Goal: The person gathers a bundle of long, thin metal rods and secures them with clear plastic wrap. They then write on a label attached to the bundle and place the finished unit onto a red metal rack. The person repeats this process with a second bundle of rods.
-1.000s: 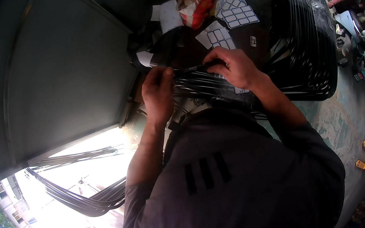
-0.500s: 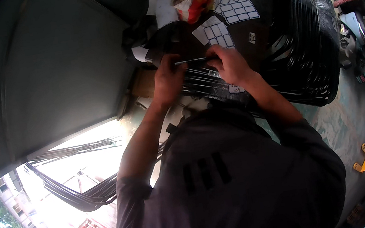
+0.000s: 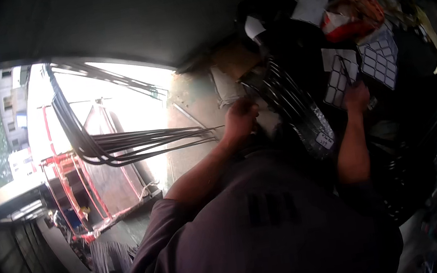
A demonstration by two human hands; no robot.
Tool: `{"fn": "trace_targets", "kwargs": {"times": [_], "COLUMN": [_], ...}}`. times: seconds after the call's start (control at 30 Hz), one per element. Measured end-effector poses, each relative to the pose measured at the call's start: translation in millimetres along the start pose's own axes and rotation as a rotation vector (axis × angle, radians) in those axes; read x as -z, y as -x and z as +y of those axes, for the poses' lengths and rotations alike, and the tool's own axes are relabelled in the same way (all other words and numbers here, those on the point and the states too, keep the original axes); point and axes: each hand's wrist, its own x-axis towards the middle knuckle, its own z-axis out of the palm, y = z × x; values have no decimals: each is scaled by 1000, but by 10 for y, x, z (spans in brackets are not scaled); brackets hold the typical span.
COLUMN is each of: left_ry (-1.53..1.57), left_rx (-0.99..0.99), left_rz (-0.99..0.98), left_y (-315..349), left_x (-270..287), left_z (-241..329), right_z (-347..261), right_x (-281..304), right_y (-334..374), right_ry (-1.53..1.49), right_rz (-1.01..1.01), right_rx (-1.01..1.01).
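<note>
My right hand is closed around a thin dark pen, which points away from me over a white sheet of blank labels. Whether its tip touches the sheet I cannot tell. My left hand is lifted to the left of a bundle of black rods wrapped in clear film. Its fingers are curled in, and what they hold, if anything, is hidden. A small white tag is stuck on the wrapped bundle's near end.
Beyond the labels lie a red and orange plastic bag, more label sheets and white paper. Bent black rods stick in from the left. A red-framed cart stands outside the bright opening.
My hands, together on the pen before, are now apart: the right has it over the labels, the left has drawn away leftward. The whole view has swung toward the left opening.
</note>
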Motion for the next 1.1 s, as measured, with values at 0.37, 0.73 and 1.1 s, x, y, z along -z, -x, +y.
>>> {"fn": "trace_targets", "kwargs": {"times": [0.37, 0.73, 1.1], "left_ry": [213, 284, 570], "left_rx": [-118, 169, 448], "left_rz": [380, 810, 1090], "left_y": [1102, 3072, 4365], "left_x": [538, 1442, 2142], "left_z": [-1347, -4347, -6109], "right_z": [146, -2014, -2780], "right_x": [59, 412, -539], "right_y": [-35, 1732, 5747], "right_ry": [439, -247, -36], "right_rz": [-178, 108, -754], "right_rx": [30, 774, 1004]}}
